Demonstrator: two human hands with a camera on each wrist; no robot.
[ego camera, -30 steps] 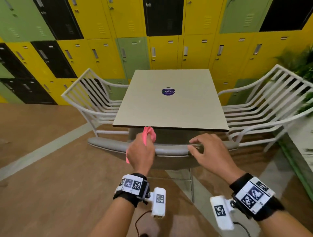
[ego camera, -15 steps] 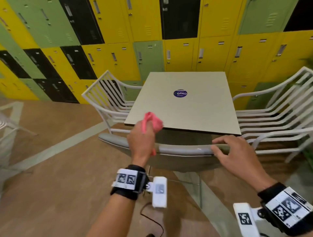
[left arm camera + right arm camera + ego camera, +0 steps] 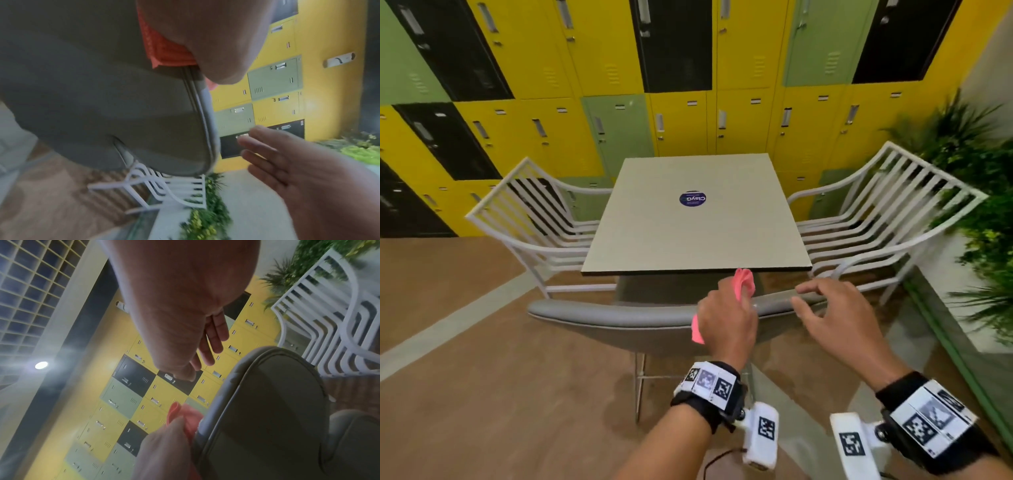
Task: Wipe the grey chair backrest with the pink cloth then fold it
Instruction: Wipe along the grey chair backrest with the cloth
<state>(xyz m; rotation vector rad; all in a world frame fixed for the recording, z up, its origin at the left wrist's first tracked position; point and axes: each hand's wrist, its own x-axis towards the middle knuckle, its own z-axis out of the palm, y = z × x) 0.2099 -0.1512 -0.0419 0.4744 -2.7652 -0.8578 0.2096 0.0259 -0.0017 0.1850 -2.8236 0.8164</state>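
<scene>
The grey chair backrest (image 3: 613, 317) curves across the head view just in front of me, tucked under the table. My left hand (image 3: 726, 318) grips the bunched pink cloth (image 3: 743, 284) and presses it on the backrest's top edge, right of its middle. In the left wrist view the cloth (image 3: 162, 48) lies between my palm and the grey backrest (image 3: 102, 97). My right hand (image 3: 810, 298) hovers by the right end of the backrest with fingers spread and relaxed. That view shows the right hand (image 3: 267, 154) apart from the edge and holding nothing.
A square beige table (image 3: 688, 236) stands right behind the chair. White slatted chairs flank it at left (image 3: 527, 212) and right (image 3: 887, 205). Yellow, green and black lockers (image 3: 743, 120) fill the back wall, with plants (image 3: 983, 171) at the right.
My left hand has slid the pink cloth rightward along the backrest's top edge. My right hand, which lay on the top edge, has lifted off it.
</scene>
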